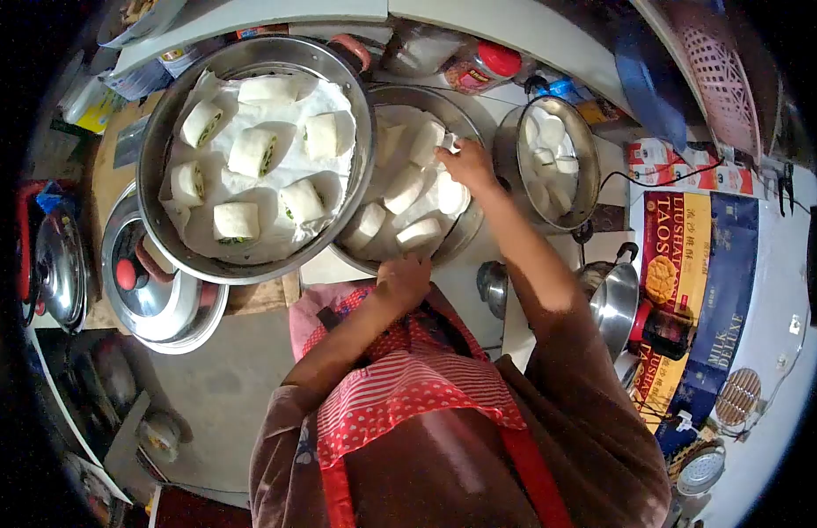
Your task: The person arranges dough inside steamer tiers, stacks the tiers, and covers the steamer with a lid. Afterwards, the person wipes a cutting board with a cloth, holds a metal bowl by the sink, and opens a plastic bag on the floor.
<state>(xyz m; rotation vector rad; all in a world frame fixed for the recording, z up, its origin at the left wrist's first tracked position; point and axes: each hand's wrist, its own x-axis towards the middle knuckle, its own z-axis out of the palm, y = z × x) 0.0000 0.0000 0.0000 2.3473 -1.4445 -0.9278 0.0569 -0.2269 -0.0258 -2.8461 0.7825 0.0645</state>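
A metal steamer pan (pixel 475 207), lined with white cloth or paper, holds several pale dough buns (pixel 403 190). My right hand (pixel 467 165) reaches over its right side, fingers pinched together at something white near an upper bun (pixel 428 141). Whether that is dough or the liner's edge I cannot tell. At the pan's near rim, my left hand (pixel 404 282) is closed, its fingertips on the edge. A larger steamer tray (pixel 148 176) overlaps the pan on the left, bearing several rolled buns (pixel 252 151) with green filling on a white liner (pixel 241 189).
On the right stands a smaller pot (pixel 589 189) with more white dough pieces. A lid with a red knob (pixel 127 274) lies at left. Behind are a red-capped jar (pixel 496 62) and a shelf edge (pixel 514 35). A steel bowl (pixel 615 304) and printed boxes (pixel 690 290) are farther right.
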